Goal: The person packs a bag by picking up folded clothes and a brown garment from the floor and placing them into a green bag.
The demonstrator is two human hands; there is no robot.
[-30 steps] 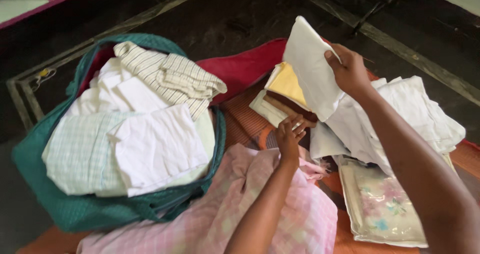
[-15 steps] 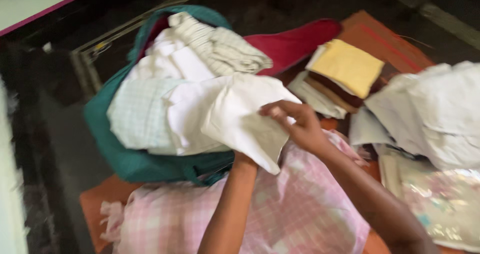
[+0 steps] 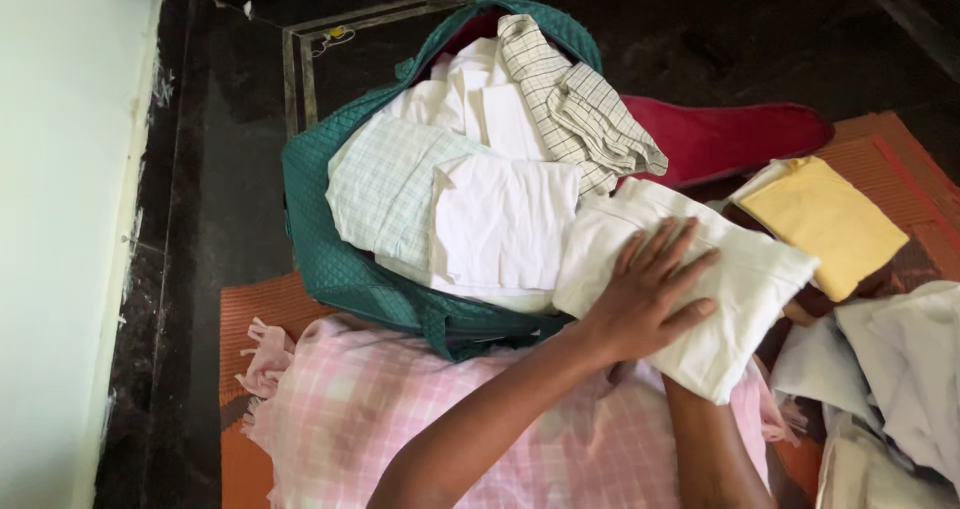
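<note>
Fingers, left hand (image 3: pixel 648 304): spread flat, pressed on folded white cloth (image 3: pixel 735 299).
Right hand: hidden beneath cloth, grip cannot be told.
Cloth position: just beside green bag (image 3: pixel 330 259).

That folded white cloth (image 3: pixel 740 289) is plain, kinda creamy, folded into a thick rectangle. It's lying flat and tilted diagonally, one end resting on the edge of the stuffed green bag (image 3: pixel 330 259), the other sticking out past it.

The right hand (image 3: pixel 795 312) is almost wholly hidden beneath the white cloth (image 3: pixel 700 289). The white pile (image 3: pixel 900 379) runs off the right edge, and the pink cloth (image 3: pixel 480 429) off the bottom.
</note>
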